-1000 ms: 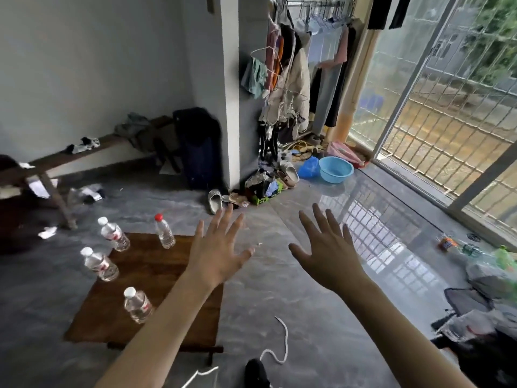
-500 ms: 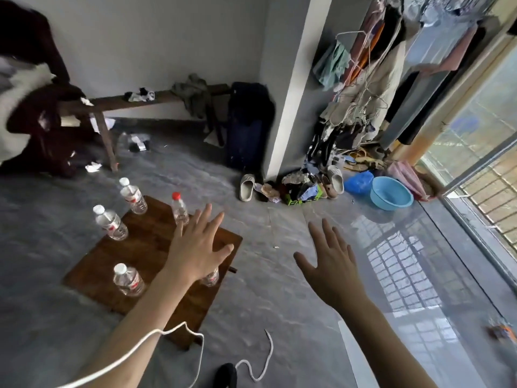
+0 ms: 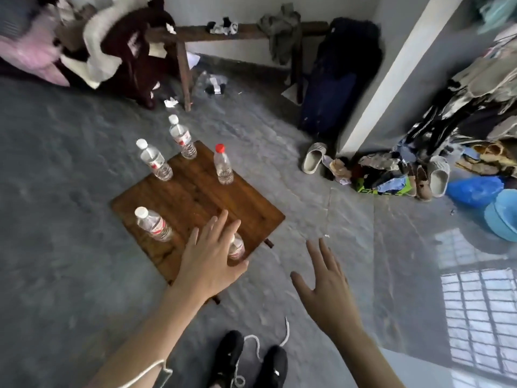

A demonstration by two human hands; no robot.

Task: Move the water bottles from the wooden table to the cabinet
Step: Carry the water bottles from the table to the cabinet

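While all five water bottles [image 3: 223, 163] sit on the wooden table [image 3: 195, 197], left hand [image 3: 208, 256] hovers fingers-spread over the nearest bottle [image 3: 237, 247], right hand [image 3: 324, 281] open and empty, so next is probably wrapping round it.

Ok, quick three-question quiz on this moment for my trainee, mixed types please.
1. True or false: the left hand is already gripping a bottle.
2. How many bottles stand on the wooden table? A) three B) five C) seven
3. Fill in: one bottle has a ____ cap; the rest that show are white.

Key
1. False. It hovers open over the near bottle; the right hand is open too.
2. B, counting the one partly hidden by the hand.
3. Red.
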